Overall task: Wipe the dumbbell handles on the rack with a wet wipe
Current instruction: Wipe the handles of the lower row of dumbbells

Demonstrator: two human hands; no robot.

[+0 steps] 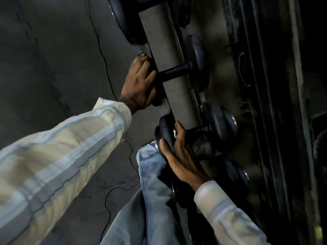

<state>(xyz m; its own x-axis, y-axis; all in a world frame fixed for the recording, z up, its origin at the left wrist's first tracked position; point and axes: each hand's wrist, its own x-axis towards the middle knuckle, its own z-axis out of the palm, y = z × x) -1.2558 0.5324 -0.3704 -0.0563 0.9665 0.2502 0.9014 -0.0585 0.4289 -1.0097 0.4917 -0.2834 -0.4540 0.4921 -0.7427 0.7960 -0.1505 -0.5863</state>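
Note:
A grey rack rail (pixel 177 89) runs down the middle of the head view with black dumbbells lying across it. My left hand (pixel 139 84) grips the near head of the middle dumbbell (pixel 174 72), whose dark handle and far head show past the rail. My right hand (pixel 180 152) wraps the near head of the lower dumbbell (pixel 219 126), thumb on its outer face and fingers reaching toward the handle. A sliver of white wet wipe (pixel 175 133) shows under those fingers; the rest of it is hidden.
Another dumbbell (pixel 122 16) lies on the rail above, and one more (pixel 235 172) below my right hand. My jeans leg (pixel 150 191) stands close to the rack. Cracked grey floor (pixel 53 68) spreads left. Dark framework (pixel 265 85) runs along the right.

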